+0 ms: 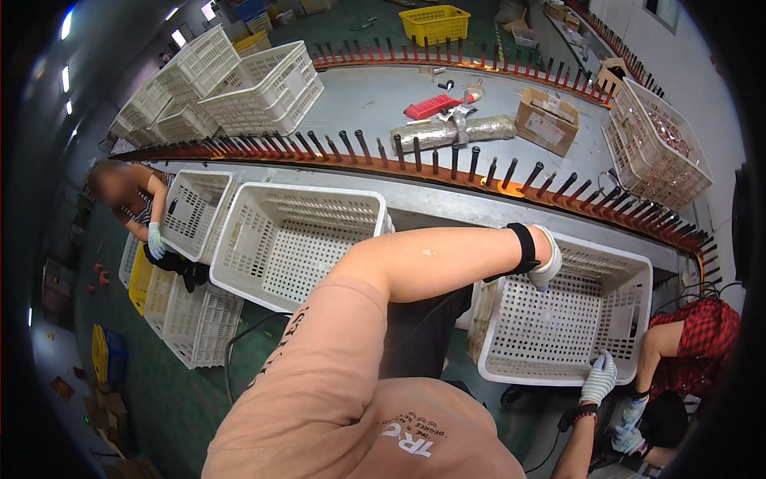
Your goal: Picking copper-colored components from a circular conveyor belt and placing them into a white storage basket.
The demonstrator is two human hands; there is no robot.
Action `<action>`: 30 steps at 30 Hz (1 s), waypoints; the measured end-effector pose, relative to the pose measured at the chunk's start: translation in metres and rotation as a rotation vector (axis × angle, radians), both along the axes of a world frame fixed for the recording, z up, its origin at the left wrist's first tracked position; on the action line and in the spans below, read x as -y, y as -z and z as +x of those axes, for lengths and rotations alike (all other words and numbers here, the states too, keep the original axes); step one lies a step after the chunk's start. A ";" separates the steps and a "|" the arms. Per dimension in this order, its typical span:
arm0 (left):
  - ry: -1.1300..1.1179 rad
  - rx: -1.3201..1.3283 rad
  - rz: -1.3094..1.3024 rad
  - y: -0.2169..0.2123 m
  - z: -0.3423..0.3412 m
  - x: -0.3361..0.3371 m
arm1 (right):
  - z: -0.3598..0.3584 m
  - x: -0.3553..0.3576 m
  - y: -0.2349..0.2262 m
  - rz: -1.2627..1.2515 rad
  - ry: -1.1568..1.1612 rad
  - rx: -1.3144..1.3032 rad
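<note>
A white perforated plastic crate (550, 323) lies to my right, with nothing visible inside. My left hand (546, 257), in a white glove with a black strap on the wrist, reaches across to its far rim. The fingers bend down over that rim into the crate, closed on it, and are partly hidden. On the near rim, toward the right corner, my right hand (598, 380) is closed with its fingertips over the edge. It wears a striped glove. Another white crate (299, 247) stands left of my arm, its holed floor showing.
Beyond the crates, a curved track carries several upright red rods with dark tips (455, 164). The grey table (359, 104) holds a red brush (431, 105), a wrapped bundle (487, 128) and a cardboard box (546, 120). Co-workers sit left (144, 191) and right (694, 343).
</note>
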State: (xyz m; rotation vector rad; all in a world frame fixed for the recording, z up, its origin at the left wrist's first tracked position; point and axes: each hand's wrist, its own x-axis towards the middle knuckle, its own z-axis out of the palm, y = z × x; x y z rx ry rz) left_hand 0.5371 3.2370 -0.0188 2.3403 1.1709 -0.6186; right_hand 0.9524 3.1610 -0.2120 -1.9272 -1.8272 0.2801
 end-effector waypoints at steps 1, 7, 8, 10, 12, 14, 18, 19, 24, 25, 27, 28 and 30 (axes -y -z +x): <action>0.000 0.000 0.000 0.000 0.000 -0.001 | 0.000 -0.001 0.000 -0.006 0.005 0.003; 0.012 0.000 0.002 0.006 0.002 -0.005 | -0.001 -0.003 -0.003 -0.016 0.006 0.015; 0.010 -0.004 0.001 0.007 0.002 -0.005 | -0.003 -0.003 -0.004 -0.011 0.006 0.012; 0.009 -0.008 -0.002 0.008 0.002 -0.006 | -0.006 -0.002 -0.008 -0.019 0.010 0.009; -0.016 -0.001 -0.007 0.009 0.002 -0.007 | -0.005 -0.002 -0.008 -0.028 0.016 0.007; -0.005 0.003 -0.005 0.009 0.003 -0.007 | 0.001 -0.003 -0.003 -0.007 0.002 0.016; -0.012 0.006 -0.002 0.010 0.003 -0.006 | 0.005 -0.004 0.002 0.007 0.010 0.022; -0.012 0.006 -0.003 0.009 0.003 -0.006 | 0.004 -0.004 0.001 0.000 0.014 0.015; 0.017 0.008 0.014 0.010 0.003 -0.008 | 0.003 -0.007 0.000 0.005 0.021 0.041; 0.018 0.009 0.013 0.010 0.003 -0.008 | 0.001 -0.006 -0.003 -0.001 0.018 0.029; 0.002 0.000 0.005 0.009 0.004 -0.008 | 0.001 -0.007 -0.002 -0.008 0.015 0.017; 0.003 0.001 0.005 0.008 0.004 -0.008 | 0.002 -0.008 -0.001 -0.003 0.014 0.017; -0.016 -0.004 -0.007 0.004 0.006 -0.008 | 0.005 -0.009 0.000 0.001 0.014 0.019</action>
